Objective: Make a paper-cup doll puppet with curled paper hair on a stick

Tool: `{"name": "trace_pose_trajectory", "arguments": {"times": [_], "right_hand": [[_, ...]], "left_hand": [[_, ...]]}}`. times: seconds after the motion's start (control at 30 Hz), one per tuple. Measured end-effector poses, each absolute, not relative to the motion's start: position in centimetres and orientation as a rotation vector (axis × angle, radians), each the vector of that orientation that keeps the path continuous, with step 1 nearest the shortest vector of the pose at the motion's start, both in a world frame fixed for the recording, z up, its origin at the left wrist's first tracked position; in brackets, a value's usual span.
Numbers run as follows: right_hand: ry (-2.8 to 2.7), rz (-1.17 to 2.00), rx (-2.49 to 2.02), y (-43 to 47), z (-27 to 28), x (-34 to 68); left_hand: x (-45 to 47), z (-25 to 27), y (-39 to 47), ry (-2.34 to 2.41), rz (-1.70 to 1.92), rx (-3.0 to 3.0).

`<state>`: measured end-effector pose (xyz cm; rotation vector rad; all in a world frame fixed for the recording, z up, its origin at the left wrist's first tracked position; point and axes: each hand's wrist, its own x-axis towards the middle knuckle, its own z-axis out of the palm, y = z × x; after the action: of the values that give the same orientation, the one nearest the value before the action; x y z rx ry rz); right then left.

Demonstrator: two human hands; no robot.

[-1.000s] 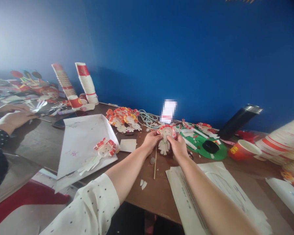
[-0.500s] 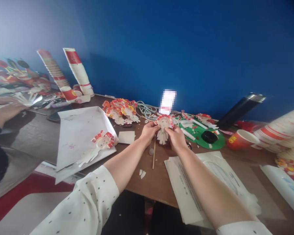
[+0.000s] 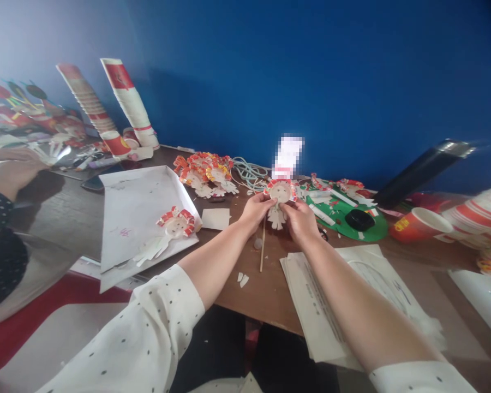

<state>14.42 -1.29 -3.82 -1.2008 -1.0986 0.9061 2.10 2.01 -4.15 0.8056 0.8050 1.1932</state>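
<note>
A small paper doll [image 3: 280, 191] with a round face and a red-and-white rim is held upright above the brown table [image 3: 229, 297]. My left hand [image 3: 257, 213] pinches its left side, and my right hand [image 3: 300, 219] grips it from the right. Just below them a thin wooden stick [image 3: 262, 252] lies on the table, with a small grey round blob [image 3: 258, 243] beside it. A second paper doll [image 3: 175, 225] rests on a white paper tray [image 3: 135, 191] to the left. Several similar dolls make a pile [image 3: 207, 173] behind it.
At the right lie a green mat [image 3: 374, 226] with paper scraps and a black roll of tape [image 3: 360, 219], a red paper cup [image 3: 421, 225] and a leaning black flask [image 3: 425, 170]. A stack of papers [image 3: 311, 305] sits near the edge. A co-worker's hand [image 3: 14, 169] is at far left.
The view has shifted slightly, so most of the table appears moved a little. Both hands keep hold of the same paper doll, which has barely moved relative to the table.
</note>
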Motion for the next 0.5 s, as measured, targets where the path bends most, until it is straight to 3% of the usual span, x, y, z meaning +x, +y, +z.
{"name": "trace_pose_trajectory", "arguments": {"times": [0.33, 0.5], "right_hand": [[-0.921, 1.093, -1.109, -2.2, -2.2, 13.4], [-0.934, 0.998, -1.182, -1.9, -2.6, 13.6]], "left_hand": [[1.8, -3.4, 2.0, 0.714, 1.207, 0.706], [2.0, -3.5, 1.9, 0.72, 1.167, 0.725]]}}
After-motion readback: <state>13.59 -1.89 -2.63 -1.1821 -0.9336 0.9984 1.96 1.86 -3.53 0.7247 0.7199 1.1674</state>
